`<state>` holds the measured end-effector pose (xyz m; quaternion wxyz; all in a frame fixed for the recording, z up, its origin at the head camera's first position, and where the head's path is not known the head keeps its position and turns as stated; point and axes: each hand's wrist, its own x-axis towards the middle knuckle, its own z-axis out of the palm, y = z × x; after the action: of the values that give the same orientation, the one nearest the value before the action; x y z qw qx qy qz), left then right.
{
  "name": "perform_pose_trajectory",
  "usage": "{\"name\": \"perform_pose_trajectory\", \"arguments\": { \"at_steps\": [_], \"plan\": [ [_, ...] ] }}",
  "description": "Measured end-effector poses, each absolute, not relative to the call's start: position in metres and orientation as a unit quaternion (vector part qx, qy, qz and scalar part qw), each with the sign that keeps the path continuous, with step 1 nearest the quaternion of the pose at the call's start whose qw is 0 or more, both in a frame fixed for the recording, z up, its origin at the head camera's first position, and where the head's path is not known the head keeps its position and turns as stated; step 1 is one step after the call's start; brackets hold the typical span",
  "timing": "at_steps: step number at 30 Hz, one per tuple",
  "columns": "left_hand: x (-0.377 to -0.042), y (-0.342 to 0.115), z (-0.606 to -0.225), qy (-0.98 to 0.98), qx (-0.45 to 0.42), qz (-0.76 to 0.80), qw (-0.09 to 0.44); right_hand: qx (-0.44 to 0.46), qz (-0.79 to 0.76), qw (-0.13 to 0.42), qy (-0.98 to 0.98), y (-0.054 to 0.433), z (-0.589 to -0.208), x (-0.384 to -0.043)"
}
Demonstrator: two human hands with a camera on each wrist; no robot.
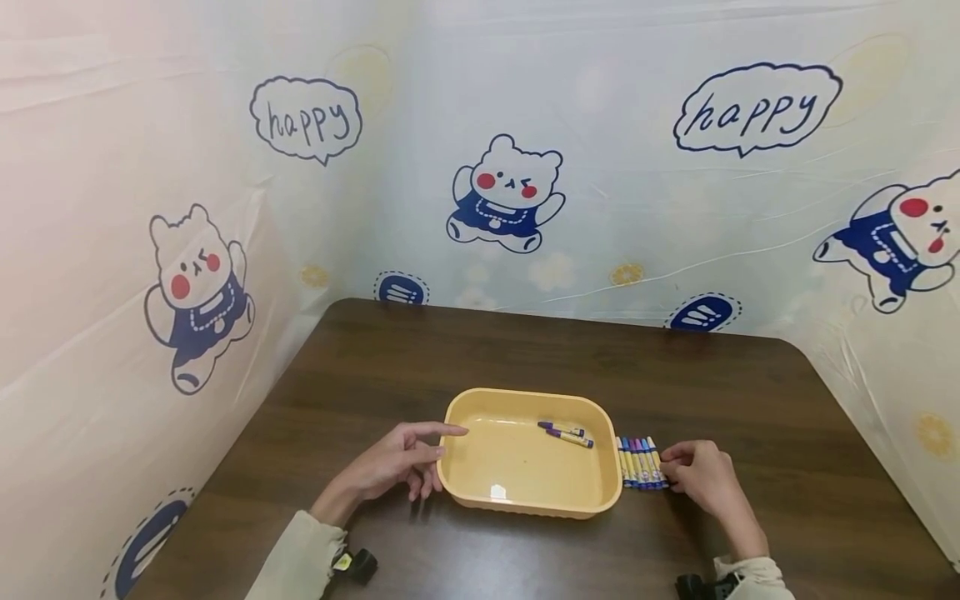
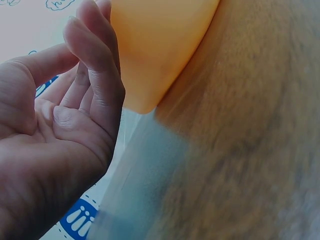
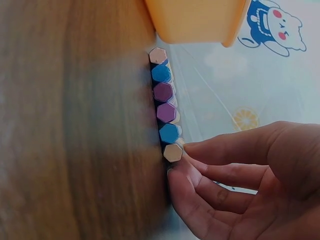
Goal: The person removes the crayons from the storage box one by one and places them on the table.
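Note:
Against the left wall of a yellow plastic basin (image 1: 525, 503) is my left hand (image 1: 401, 460), its index finger stretched over the rim and its other fingers loosely bent outside. My right hand (image 1: 705, 475) is at the right end of a row of crayons (image 1: 639, 463) lying side by side on the table. In the right wrist view, its thumb and index finger pinch the cream-ended crayon (image 3: 173, 153) at the end of that row. Pink, blue and purple crayon ends show beyond it. Inside the basin lie two purple-tipped crayons (image 1: 568, 437), close together.
Everything stands on a dark brown wooden table (image 1: 397, 358). The crayon row sits right beside the basin's right wall. A pale curtain (image 1: 420, 108) with bear drawings surrounds the table's back and sides.

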<state>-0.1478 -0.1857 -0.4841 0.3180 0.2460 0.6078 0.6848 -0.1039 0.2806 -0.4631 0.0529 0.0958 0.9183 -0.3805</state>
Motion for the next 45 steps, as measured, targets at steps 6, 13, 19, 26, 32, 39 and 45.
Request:
{"name": "perform_pose_trajectory", "arguments": {
  "at_steps": [6,13,19,26,32,39,45],
  "plan": [
    [-0.148,-0.185,-0.484,0.599,0.259,0.693,0.307,0.095,-0.376,0.054,0.92,0.28,-0.46,-0.105],
    [-0.148,-0.186,-0.485,0.6,0.255,0.69,0.316,0.097,-0.357,0.032,0.929,0.279,-0.458,-0.103],
    [-0.147,-0.186,-0.488,0.596,0.253,0.693,0.317,0.06,-0.314,-0.048,0.946,0.268,-0.454,-0.102],
    [-0.149,-0.185,-0.488,0.598,0.249,0.69,0.323,0.011,-0.321,-0.142,0.936,0.239,-0.442,-0.101],
    [-0.149,-0.186,-0.487,0.596,0.253,0.693,0.318,-0.021,-0.328,-0.162,0.931,0.217,-0.437,-0.105],
    [-0.147,-0.188,-0.487,0.596,0.247,0.696,0.316,-0.052,-0.328,-0.169,0.928,0.2,-0.428,-0.111],
    [-0.146,-0.188,-0.486,0.593,0.248,0.699,0.314,-0.065,-0.304,-0.163,0.937,0.179,-0.415,-0.119]
  ]
}}
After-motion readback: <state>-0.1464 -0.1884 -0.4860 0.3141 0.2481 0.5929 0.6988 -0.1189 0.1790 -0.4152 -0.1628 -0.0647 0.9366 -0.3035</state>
